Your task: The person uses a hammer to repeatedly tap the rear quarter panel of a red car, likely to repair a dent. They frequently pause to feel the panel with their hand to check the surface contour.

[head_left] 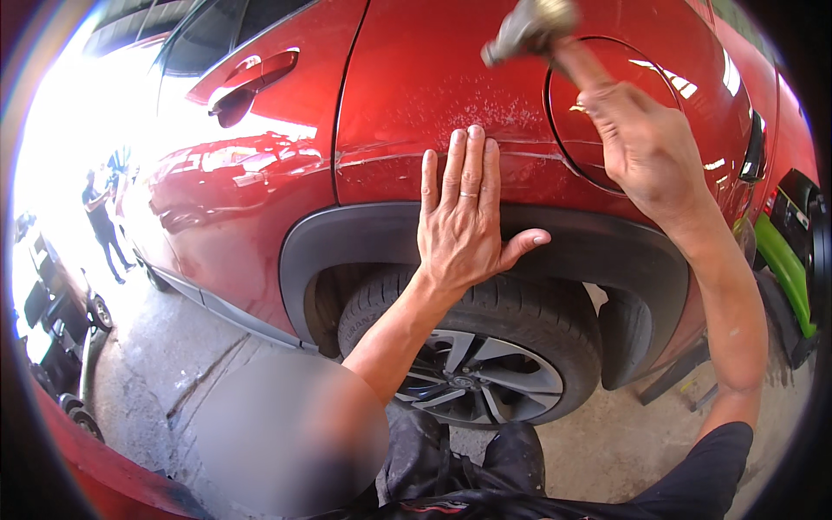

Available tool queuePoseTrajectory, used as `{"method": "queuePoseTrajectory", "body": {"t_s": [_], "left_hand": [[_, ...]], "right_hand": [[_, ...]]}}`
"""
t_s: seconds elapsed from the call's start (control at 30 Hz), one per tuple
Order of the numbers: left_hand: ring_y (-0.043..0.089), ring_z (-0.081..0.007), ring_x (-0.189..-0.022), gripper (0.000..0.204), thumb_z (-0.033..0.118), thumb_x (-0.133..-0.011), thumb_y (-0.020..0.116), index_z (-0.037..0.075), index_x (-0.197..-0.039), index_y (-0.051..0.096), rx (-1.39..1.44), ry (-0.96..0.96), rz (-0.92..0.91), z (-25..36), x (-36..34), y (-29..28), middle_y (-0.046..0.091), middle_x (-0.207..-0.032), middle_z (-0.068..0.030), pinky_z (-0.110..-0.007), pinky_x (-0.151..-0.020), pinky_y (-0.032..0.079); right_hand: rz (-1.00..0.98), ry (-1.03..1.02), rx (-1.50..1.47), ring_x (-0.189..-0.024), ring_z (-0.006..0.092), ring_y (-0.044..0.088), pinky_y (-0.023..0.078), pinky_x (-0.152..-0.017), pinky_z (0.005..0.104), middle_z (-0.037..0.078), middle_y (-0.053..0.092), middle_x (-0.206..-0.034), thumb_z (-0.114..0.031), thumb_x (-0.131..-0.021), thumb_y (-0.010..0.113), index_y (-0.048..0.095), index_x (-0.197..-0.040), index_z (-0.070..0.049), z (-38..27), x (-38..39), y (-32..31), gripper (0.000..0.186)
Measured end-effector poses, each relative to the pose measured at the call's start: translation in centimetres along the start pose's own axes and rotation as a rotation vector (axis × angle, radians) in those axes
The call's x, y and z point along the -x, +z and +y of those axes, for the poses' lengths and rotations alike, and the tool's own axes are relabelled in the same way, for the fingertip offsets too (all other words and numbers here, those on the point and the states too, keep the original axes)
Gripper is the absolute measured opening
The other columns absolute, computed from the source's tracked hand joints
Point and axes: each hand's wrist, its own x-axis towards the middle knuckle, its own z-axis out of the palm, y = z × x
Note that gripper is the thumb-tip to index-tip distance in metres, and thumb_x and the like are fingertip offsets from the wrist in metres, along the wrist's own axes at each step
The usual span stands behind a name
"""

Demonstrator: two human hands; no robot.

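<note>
A red car's rear quarter panel (pixel 416 69) fills the upper middle, with a scratched, creased line and white specks above the wheel arch. My left hand (pixel 459 217) lies flat against the panel's lower part, fingers pointing up and thumb out to the side over the black arch trim (pixel 347 230). My right hand (pixel 646 147) is closed round the handle of a hammer (pixel 582 65), raised before the round fuel flap (pixel 568 108). The hammer's head is smeared by motion at the top edge; it appears apart from the panel.
Below the arch is the rear wheel (pixel 468 381), close in front of my knees. The door handle (pixel 251 85) is at upper left. Far left, a person (pixel 104 225) stands in bright light near other vehicles. A green part (pixel 784 269) is at right. A blurred patch covers the lower left.
</note>
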Motion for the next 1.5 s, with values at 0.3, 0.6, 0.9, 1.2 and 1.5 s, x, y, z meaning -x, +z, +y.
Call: {"method": "queuePoseTrajectory", "body": {"t_s": [0.3,0.6,0.9,1.2,1.5], "left_hand": [[0.023,-0.0425,-0.149,0.117,0.085,-0.084,0.038,-0.012,-0.149,0.030,-0.011,0.007,0.002,0.0,-0.1,-0.1,0.029,-0.157,-0.0297,-0.056,-0.121,0.009],[0.024,-0.0413,-0.149,0.114,0.083,-0.085,0.039,-0.012,-0.147,0.034,-0.003,0.000,0.021,0.3,-0.2,-0.2,0.031,-0.156,-0.0288,-0.056,-0.121,0.010],[0.024,-0.0507,-0.146,0.108,0.075,-0.090,0.045,-0.017,-0.145,0.032,0.037,-0.016,0.090,-1.2,-3.3,-0.9,0.028,-0.152,-0.0388,-0.060,-0.118,0.015],[0.034,-0.0483,-0.142,0.115,0.082,-0.085,0.045,-0.019,-0.140,0.039,-0.022,0.066,0.178,-3.2,-10.4,-0.7,0.039,-0.145,-0.0398,-0.052,-0.118,0.025],[0.029,-0.0474,-0.145,0.116,0.081,-0.082,0.050,-0.016,-0.144,0.034,-0.024,0.031,0.103,-1.2,-5.1,-1.1,0.034,-0.151,-0.0369,-0.055,-0.119,0.022]], "right_hand": [[0.151,-0.112,-0.068,-0.090,0.0323,0.072,0.058,-0.073,0.0385,0.012,0.069,-0.122,0.000,-0.096,0.057,0.049,-0.147,-0.019,-0.1,-0.6,0.2,0.055],[0.171,-0.133,-0.012,-0.067,0.0263,0.067,0.054,-0.062,0.0369,0.016,0.071,-0.112,-0.003,-0.095,0.059,0.052,-0.145,-0.017,-0.5,-2.0,0.4,0.052],[0.313,-0.158,-0.084,-0.084,0.0264,0.073,0.058,-0.072,0.0329,0.017,0.066,-0.125,-0.003,-0.097,0.057,0.046,-0.146,-0.009,0.8,-2.0,-1.1,0.051],[0.381,-0.041,-0.063,-0.072,0.0244,0.069,0.059,-0.075,0.0300,0.022,0.067,-0.122,-0.001,-0.099,0.053,0.040,-0.149,0.001,1.5,0.4,-3.8,0.051],[0.342,-0.050,-0.038,-0.077,0.0267,0.071,0.056,-0.068,0.0352,0.015,0.071,-0.116,0.000,-0.096,0.057,0.050,-0.145,-0.013,0.9,0.9,-0.8,0.051]]}}
